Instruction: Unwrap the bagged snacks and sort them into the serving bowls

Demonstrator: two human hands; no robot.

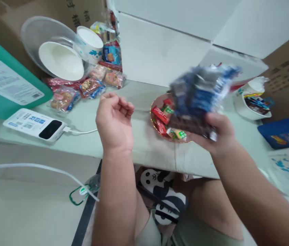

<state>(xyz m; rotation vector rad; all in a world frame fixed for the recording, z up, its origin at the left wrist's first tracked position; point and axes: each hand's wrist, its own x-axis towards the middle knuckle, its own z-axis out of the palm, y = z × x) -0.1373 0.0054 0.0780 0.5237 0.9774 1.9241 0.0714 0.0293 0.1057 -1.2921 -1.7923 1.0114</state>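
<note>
My right hand [221, 133] grips a shiny dark blue snack packet [198, 92] by its lower edge, with the thumb on top. The packet is smeared by motion and hangs over the right part of a gold-rimmed plate [152, 120]. Small red wrapped snacks [160, 115] and a yellow-green packet [181, 134] lie on that plate. To its left, my left hand [116, 119] is raised above the table with the palm turned up and inward. Its fingers are loosely curled, and nothing shows in them.
Wrapped biscuits [63, 98], a white paper bowl [61, 61] and paper cups [90, 42] stand at the back left. A power bank [35, 123] with a white cable [84, 132] lies beside a green jug [11, 78]. A white container [253, 107] of sachets stands right.
</note>
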